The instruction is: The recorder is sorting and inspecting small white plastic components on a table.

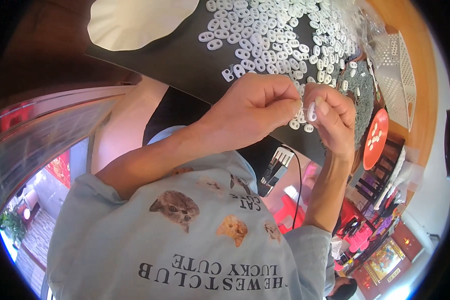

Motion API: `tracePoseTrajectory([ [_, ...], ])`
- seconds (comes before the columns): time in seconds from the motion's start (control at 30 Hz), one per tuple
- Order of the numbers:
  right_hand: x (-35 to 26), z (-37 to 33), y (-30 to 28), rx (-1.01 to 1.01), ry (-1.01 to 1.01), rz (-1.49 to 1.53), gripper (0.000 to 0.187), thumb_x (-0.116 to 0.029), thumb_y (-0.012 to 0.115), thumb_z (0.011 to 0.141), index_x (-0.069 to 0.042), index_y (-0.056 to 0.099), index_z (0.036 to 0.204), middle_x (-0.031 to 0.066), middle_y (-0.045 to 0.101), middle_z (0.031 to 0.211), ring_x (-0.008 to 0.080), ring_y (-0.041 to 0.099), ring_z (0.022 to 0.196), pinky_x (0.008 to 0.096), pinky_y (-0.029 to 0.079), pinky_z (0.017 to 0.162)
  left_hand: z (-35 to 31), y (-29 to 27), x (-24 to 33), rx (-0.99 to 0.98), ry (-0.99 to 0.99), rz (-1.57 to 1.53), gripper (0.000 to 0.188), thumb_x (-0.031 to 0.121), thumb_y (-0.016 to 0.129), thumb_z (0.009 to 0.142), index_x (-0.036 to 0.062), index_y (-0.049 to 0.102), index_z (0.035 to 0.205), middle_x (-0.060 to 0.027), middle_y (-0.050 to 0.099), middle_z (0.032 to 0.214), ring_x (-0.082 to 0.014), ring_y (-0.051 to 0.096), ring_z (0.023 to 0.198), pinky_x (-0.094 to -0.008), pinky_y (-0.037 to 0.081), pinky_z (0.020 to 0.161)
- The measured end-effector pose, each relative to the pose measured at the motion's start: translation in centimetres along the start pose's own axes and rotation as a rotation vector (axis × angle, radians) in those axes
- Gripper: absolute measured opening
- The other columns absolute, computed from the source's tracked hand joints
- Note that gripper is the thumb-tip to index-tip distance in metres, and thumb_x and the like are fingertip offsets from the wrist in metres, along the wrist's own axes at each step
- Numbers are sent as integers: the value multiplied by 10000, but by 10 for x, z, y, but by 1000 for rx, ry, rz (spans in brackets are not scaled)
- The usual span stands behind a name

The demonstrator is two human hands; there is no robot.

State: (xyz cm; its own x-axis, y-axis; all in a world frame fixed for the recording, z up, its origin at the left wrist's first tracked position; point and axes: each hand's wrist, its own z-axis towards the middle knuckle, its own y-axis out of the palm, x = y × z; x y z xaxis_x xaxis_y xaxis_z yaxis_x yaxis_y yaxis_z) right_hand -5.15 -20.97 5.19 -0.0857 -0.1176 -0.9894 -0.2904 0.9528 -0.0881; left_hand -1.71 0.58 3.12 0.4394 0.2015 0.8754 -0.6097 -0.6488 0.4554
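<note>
Tabletop [177, 65], dark, carries many loose white oval pieces [256, 51], with a heap of fine grey parts [362, 92] to their right. Left hand [262, 104] and right hand [339, 119] are close together above the near edge, fingers curled on both. Right thumb and fingertips pinch one white two-holed oval body [312, 112]. Left thumb and forefinger are pressed together on a fine wire-like part [305, 109], probably a spring; its inner end is hidden. Step in hand is judged to be fitting wire-like part to body; next move calls for steady alignment and light pressure.
</note>
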Motion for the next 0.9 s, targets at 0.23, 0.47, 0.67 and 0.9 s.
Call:
tracePoseTrajectory([
  [0.23,-2,0,4,19,2,-28,239,-209,576,948,4,576,841,-22,501,746,62,415,674,223,326,584,1,2,-4,-10,44,26,127,148,565,956,45,600,891,56,531,724,7,414,606,-183,317,506],
  [0.47,-4,0,10,47,8,-77,242,-218,573,963,5,587,870,-21,513,761,64,427,696,231,347,598,3,4,-5,1,36,15,142,157,560,961,48,599,880,47,542,728,7,419,606,-182,319,505],
  [0.67,-7,-1,10,103,35,-105,240,-224,608,956,-1,600,867,-36,501,708,50,407,645,220,335,559,3,5,0,36,-14,8,159,179,574,959,42,624,895,24,583,755,-12,479,611,-182,388,522],
  [0.9,-8,-3,20,293,-63,-414,222,-195,735,848,-24,595,832,-14,457,643,84,409,577,247,341,508,7,4,-9,102,-9,-177,157,153,592,949,13,658,969,-19,627,804,-59,559,654,-216,485,609],
])
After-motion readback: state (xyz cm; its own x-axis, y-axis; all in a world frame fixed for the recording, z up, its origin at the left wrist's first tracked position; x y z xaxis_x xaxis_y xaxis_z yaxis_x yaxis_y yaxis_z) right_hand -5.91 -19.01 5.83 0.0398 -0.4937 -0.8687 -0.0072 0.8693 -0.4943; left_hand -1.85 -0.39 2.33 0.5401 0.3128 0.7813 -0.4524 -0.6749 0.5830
